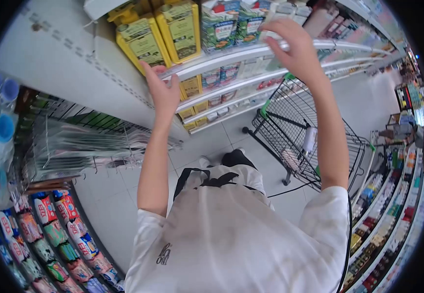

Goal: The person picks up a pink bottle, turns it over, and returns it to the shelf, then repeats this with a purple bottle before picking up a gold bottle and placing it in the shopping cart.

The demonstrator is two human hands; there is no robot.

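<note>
My left hand (163,93) is at the front edge of the top shelf (212,61), just below a yellow package (143,41), with its thumb and fingers apart. A second yellow package (179,30) stands beside it. My right hand (292,49) hovers over the shelf edge further right, fingers curved and spread apart from the thumb, holding nothing. Nearest to it are green and blue packages (251,24), with a similar one (218,31) to their left.
A black wire shopping cart (295,115) with green corners stands below my right arm, a white item (309,140) inside. Hanging flat packs (75,141) are at the left. Colourful packets (55,232) fill a lower-left rack; stocked shelves (388,215) curve along the right.
</note>
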